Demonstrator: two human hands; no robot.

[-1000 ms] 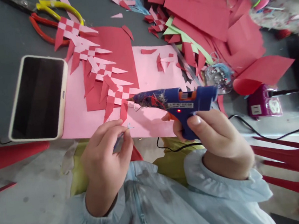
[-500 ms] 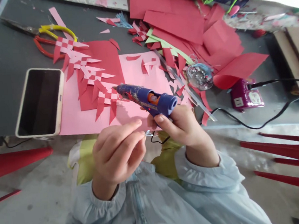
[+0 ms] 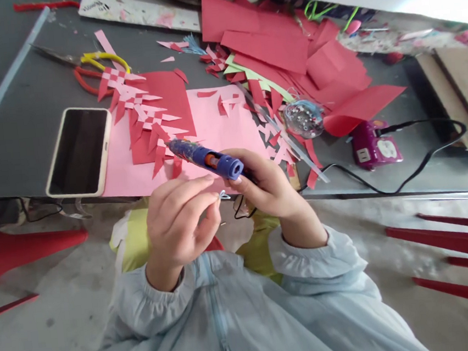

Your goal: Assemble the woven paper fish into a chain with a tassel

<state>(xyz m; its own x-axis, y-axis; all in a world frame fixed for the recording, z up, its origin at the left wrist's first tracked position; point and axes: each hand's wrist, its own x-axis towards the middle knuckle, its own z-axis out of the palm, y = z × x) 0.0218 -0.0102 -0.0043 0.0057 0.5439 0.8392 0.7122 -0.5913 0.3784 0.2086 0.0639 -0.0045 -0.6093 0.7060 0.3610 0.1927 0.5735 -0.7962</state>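
Observation:
My right hand (image 3: pixel 270 186) grips a blue glue gun (image 3: pixel 205 156), its nozzle pointing left over a pink paper sheet (image 3: pixel 212 122). My left hand (image 3: pixel 178 222) is closed in a pinch on a small pale blue bit (image 3: pixel 221 196) held just below the gun, close to my right thumb. On the pink sheet lies a row of woven red-and-pink paper pieces (image 3: pixel 145 118) over a red sheet (image 3: pixel 171 101). Both hands hover at the table's near edge, above my lap.
A phone (image 3: pixel 79 152) lies face up left of the pink sheet. Scissors (image 3: pixel 91 68) sit behind it. Red paper scraps (image 3: pixel 288 49) pile at the back right, with a clear round container (image 3: pixel 303 118), a purple power adapter (image 3: pixel 374 148) and black cable (image 3: pixel 416 172). Red chair parts (image 3: pixel 451 237) stand right.
The glue gun has swung from side-on to pointing away and left, and my right hand has drawn closer to my left. The view has tilted to show more of the table's back.

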